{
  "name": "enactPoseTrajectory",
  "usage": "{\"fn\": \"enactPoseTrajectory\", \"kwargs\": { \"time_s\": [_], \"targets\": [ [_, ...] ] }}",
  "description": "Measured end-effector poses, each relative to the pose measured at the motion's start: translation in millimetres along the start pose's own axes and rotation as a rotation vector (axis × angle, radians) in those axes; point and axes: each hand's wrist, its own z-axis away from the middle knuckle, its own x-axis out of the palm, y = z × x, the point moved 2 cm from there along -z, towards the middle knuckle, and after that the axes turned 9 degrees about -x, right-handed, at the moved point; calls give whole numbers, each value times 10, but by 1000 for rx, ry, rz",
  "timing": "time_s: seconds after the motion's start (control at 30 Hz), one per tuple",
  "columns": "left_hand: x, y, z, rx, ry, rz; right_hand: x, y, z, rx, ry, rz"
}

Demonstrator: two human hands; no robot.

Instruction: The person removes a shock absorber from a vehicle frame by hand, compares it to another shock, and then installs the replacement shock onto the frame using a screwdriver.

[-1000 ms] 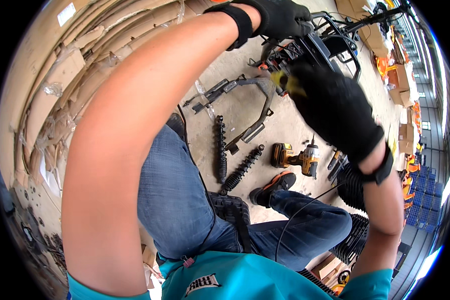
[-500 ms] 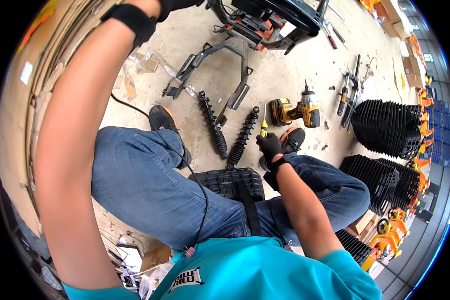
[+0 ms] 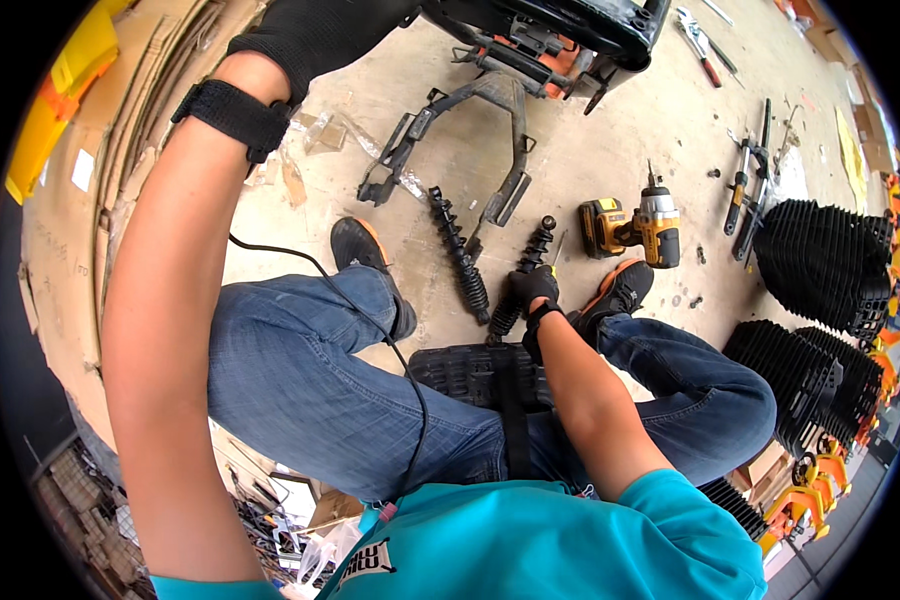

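Observation:
My left hand (image 3: 325,42), in a black glove, reaches to the upper edge and closes at the end of a black metal frame (image 3: 595,30); its fingertips are partly cut off. My gloved right hand (image 3: 533,290) is wrapped round the middle of a black coil-spring shock absorber (image 3: 543,238). Against that hand shows a screwdriver (image 3: 560,246) with a yellow handle, mostly hidden; whether the fingers also hold it is unclear. A second shock absorber (image 3: 458,250) lies to the left. Just beyond it is a dark curved metal bracket (image 3: 518,130) on the floor.
A yellow and black cordless impact driver (image 3: 655,228) stands right of my right hand. Pliers (image 3: 697,45) and bar-shaped tools (image 3: 745,190) lie farther off. Stacked black ribbed parts (image 3: 820,262) line the right; cardboard (image 3: 70,260) the left. A black cable (image 3: 315,262) crosses my leg.
My right hand has gone from holding the screwdriver beside the right shock absorber to gripping that shock absorber. The whole view has shifted, and more of my left glove shows.

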Motion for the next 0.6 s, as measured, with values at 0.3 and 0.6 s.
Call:
{"fn": "enactPoseTrajectory", "kwargs": {
  "time_s": [0.3, 0.6],
  "targets": [
    [-12, 44, 30, -198, -61, -57, -524, 146, 25, -282, -96, -724],
    [-248, 1158, 461, -34, 12, -1, -2054, -1352, 1067, -811, -41, -608]
  ]
}}
